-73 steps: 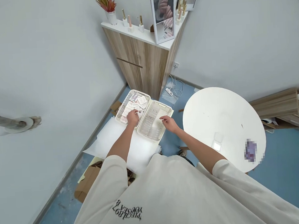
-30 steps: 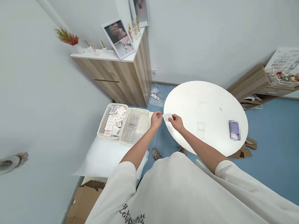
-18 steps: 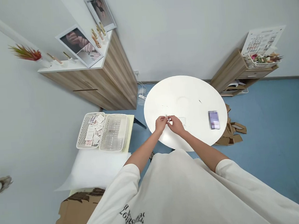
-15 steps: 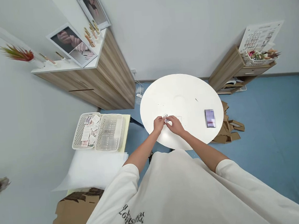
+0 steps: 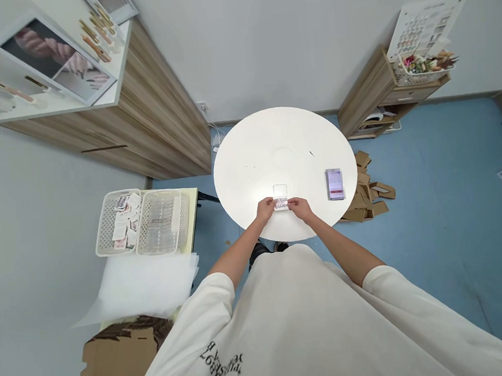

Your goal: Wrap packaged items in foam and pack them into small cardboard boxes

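Note:
On the white oval table (image 5: pixel 247 142), a small clear case (image 5: pixel 279 190) lies with its lid folded back, away from me. Rows of small pale pink pieces (image 5: pixel 281 203), which look like false nails, fill its near half. My left hand (image 5: pixel 265 210) pinches the case's left edge. At the right edge, the fingers of my right hand (image 5: pixel 301 208) are closed on it too. The fingertips partly cover both sides, and the single pieces are too small to make out well.
A phone (image 5: pixel 335 184) lies on the table's right side, a small dark item (image 5: pixel 311 153) farther back. To the left are a basket of cards (image 5: pixel 100 226), a basket of clear cases (image 5: pixel 184 222) and white sheets (image 5: pixel 146 286). Cardboard (image 5: pixel 367 196) lies on the floor right.
Both hands have moved apart to either side of the case, which now shows open and flat between them with the pieces in it. The camera view has shifted too.

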{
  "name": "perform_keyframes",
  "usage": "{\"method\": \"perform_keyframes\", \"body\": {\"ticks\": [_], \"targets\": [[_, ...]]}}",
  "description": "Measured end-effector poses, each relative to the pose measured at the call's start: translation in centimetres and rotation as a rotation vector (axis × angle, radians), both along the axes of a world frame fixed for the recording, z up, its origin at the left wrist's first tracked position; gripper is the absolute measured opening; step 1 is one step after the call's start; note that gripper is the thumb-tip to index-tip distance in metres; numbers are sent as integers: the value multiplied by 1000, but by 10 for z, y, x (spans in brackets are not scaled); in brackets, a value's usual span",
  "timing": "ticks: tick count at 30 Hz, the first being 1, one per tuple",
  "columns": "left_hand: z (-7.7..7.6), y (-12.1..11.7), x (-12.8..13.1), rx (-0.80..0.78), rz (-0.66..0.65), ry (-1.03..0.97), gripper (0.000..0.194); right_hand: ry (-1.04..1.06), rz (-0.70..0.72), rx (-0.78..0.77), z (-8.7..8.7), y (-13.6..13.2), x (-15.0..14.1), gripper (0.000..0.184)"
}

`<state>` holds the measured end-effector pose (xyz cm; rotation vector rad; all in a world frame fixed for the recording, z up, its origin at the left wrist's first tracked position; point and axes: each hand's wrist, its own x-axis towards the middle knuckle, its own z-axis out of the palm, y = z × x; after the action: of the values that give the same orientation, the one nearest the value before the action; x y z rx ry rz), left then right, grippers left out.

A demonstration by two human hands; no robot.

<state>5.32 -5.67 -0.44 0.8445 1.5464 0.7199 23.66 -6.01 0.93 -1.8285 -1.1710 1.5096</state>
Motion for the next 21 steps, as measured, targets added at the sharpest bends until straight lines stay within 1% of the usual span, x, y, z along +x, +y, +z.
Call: {"method": "perform_keyframes", "body": {"ticks": [4,6,8,11,15,21], "targets": [[-10,-8,8,-63,6,128,38,-104,-95,-29,-16,-6,13,20],[-13,-13,9,-109,-8,159,45,-175,-129,-41,-27,-7,17,19],[-17,-18,9,-145,-33,145,49,-217,-124,-51,-36,-8,17,19],[-23,-24,8,-160,-62,92,54,-228,-75,-30,-46,-8,12,21],[-26,-25,8,-139,-77,71,57,-238,-37,17,-52,-9,4,25],[-25,-24,6,-133,-76,80,55,-246,21,38,-55,-9,-4,23]]}}
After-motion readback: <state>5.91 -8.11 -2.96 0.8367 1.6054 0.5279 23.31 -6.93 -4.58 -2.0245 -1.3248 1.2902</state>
